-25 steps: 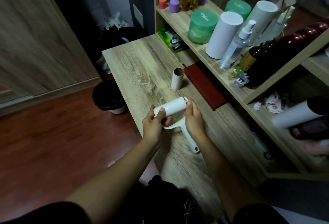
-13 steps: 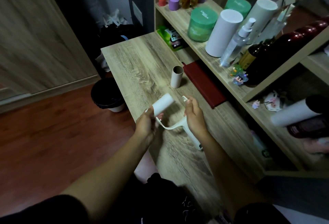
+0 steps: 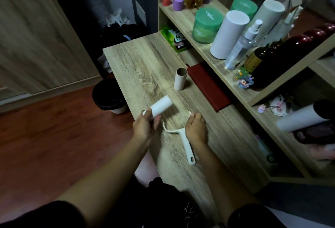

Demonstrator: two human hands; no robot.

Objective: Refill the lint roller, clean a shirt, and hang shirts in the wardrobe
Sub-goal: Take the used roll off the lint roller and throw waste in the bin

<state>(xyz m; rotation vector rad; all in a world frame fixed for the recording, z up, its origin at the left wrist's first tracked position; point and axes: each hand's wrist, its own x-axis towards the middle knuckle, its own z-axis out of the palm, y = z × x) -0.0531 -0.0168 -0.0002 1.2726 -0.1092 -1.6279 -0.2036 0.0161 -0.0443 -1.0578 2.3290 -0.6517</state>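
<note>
Red-brown floor (image 3: 54, 137) and a black bin (image 3: 108, 97) are seen at left, beside a wooden table (image 3: 145, 64). Above the table a white roll (image 3: 162, 107) is gripped by the left hand (image 3: 144, 129), apart from the roller handle (image 3: 186, 146) (a white forked frame), whose far prong is pinched by the right hand (image 3: 196, 128).

Right hand (image 3: 196, 128) hides most of one prong of the roller handle (image 3: 186, 144), and left hand (image 3: 145, 128) covers the near end of the white roll (image 3: 161, 106). Green tub (image 3: 206, 25) label is way too blurry to read.
</note>
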